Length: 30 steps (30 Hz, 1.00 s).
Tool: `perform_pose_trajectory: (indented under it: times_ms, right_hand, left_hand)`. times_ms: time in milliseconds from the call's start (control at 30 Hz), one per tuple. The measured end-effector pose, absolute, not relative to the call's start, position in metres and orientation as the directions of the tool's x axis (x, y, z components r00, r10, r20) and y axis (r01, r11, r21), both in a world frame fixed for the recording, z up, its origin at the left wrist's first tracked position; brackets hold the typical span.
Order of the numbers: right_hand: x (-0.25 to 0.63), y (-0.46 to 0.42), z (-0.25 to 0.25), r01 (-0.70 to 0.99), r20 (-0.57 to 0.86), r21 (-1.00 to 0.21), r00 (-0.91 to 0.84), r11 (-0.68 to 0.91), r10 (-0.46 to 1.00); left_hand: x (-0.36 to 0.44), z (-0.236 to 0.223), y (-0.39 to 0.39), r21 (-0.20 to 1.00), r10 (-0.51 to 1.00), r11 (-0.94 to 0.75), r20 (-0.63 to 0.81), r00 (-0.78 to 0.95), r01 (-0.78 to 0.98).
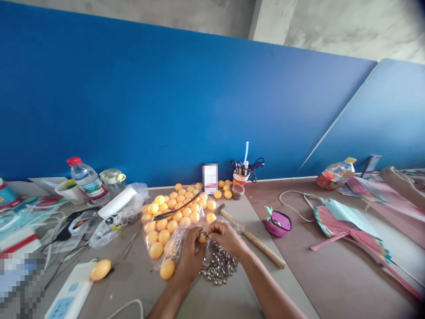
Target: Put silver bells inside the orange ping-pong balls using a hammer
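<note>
The orange ball (202, 239) was up between the two hands, just above the table (255, 290). The left hand (191, 252) gripped it between thumb and fingers; the right hand (223, 237) pinched what looked like a small shiny piece (206, 235) against its edge. That one ball appeared partway through handling. Many balls (164, 236) lay in a clear plastic bag (182, 235), seemingly not yet dealt with, and a heap of metal pieces (219, 267) under the hands looked largely unused. Whether the few balls (227, 194) beside the phone (210, 178) were finished could not be told.

Of the other containers, a purple pouch (280, 228) held something small and shiny, a paper cup (240, 179) held pens and dark cable, and a small tub (238, 192) seemed to hold something brown.
</note>
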State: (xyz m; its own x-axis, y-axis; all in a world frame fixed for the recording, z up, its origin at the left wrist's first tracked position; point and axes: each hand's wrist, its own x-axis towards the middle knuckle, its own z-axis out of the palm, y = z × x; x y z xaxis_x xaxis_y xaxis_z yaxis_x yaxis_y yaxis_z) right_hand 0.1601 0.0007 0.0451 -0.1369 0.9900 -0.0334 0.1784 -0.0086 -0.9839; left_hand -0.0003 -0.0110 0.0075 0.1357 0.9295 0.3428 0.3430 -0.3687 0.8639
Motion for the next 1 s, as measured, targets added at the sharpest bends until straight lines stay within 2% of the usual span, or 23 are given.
perform_pose_trajectory:
  times_ms: [233, 700, 1000]
  right_hand:
    - [0.1595, 0.0009, 0.0404, 0.265, -0.005, -0.963, -0.157, 0.037, 0.988]
    - [0.1608, -0.0015, 0.0442, 0.111, -0.205, -0.976, -0.164, -0.189, 0.965]
    - [0.1630, -0.0025, 0.0455, 0.124, -0.249, -0.965, -0.142, -0.232, 0.958]
  left_hand:
    - [-0.0001, 0.0085, -0.0115, 0.859, 0.918, -0.396, 0.367, 0.151, 0.325]
    - [0.0005, 0.0125, -0.0150, 0.815, 0.902, -0.431, 0.372, 0.219, 0.388]
    - [-0.0002, 0.0081, -0.0160, 0.802, 0.890, -0.452, 0.376, 0.258, 0.390]
